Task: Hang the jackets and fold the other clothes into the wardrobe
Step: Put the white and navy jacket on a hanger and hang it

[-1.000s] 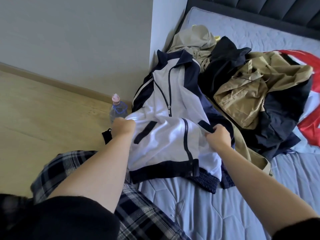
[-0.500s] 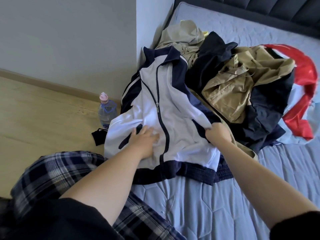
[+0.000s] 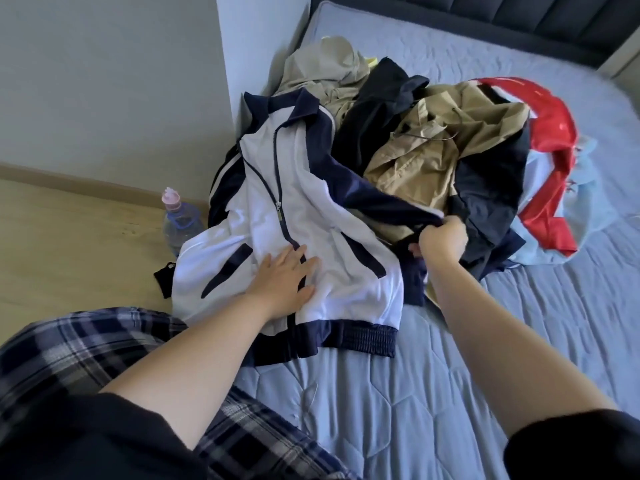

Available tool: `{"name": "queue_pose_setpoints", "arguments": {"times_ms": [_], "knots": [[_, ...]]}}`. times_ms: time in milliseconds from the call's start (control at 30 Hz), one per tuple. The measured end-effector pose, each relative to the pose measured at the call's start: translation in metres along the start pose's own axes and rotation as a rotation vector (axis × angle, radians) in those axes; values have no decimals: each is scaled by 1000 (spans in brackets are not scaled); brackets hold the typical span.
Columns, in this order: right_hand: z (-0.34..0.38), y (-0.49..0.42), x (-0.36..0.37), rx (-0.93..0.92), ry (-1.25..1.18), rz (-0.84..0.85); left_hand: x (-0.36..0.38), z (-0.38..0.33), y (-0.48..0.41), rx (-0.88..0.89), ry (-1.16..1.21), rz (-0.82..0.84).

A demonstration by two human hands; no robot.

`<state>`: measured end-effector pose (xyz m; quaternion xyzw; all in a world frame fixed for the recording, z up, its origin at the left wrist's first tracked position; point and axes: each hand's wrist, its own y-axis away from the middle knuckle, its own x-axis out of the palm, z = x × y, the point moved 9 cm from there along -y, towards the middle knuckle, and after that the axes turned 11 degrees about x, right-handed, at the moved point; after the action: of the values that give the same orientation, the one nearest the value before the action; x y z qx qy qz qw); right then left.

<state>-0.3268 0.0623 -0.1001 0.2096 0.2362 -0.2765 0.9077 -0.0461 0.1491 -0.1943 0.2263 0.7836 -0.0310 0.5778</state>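
Both hands on white zip-front track jacket with navy trim (image 3: 304,216) spread on bed edge: left hand (image 3: 282,277) flat, fingers straight, right hand (image 3: 441,237) pinching its navy sleeve; laying-out step, hanger likely next.

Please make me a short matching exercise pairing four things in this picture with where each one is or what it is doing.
Column one:
1. left hand
2. right hand
3. water bottle
4. tan jacket

Column two:
A. stands on the wooden floor beside the bed
B. lies crumpled in the pile further up the bed
C. rests flat on the front of the white and navy jacket
D. grips the navy sleeve of that jacket

Pairs: 1-C, 2-D, 3-A, 4-B
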Motion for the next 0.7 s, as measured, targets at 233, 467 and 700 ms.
{"name": "queue_pose_setpoints", "arguments": {"times_ms": [233, 467, 700], "knots": [[85, -7, -67, -330, 240, -380, -11, -25, -19, -49, 98, 33], [-17, 8, 11, -169, 989, -27, 10, -11, -11, -39, 82, 51], [-10, 72, 74, -703, 762, 30, 10, -21, -2, 67, 88, -36]]}}
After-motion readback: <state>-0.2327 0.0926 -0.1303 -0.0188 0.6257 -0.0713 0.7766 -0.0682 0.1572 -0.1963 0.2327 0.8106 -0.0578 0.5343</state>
